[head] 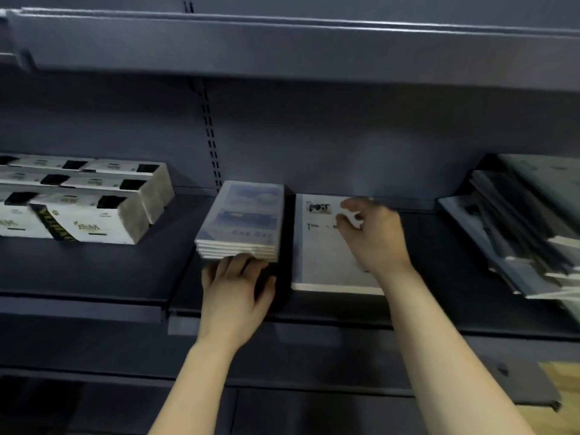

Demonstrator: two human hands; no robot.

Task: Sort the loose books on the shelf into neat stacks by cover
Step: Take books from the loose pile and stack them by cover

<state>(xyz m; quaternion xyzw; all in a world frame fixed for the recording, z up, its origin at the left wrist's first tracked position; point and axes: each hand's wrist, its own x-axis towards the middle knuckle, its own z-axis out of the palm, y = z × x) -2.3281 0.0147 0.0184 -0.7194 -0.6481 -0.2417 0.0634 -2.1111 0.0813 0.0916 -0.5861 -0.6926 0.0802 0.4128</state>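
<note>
A neat stack of several pale blue books [244,219] lies on the dark shelf [94,271], near the middle. My left hand [235,285] rests against the stack's front edge, fingers bent at the spines. Right of it lies a white-covered book [320,259] with dark lettering. My right hand [372,235] hovers over that book's far part with its fingers loosely curled; no grip shows. A loose, slanted pile of grey-covered books [514,233] sits at the far right.
White boxes with black patches [84,199] are stacked on the shelf at the left. Another shelf board [282,42] hangs close overhead. A slotted upright [210,133] runs down the back panel. Something wooden [561,390] shows at the lower right.
</note>
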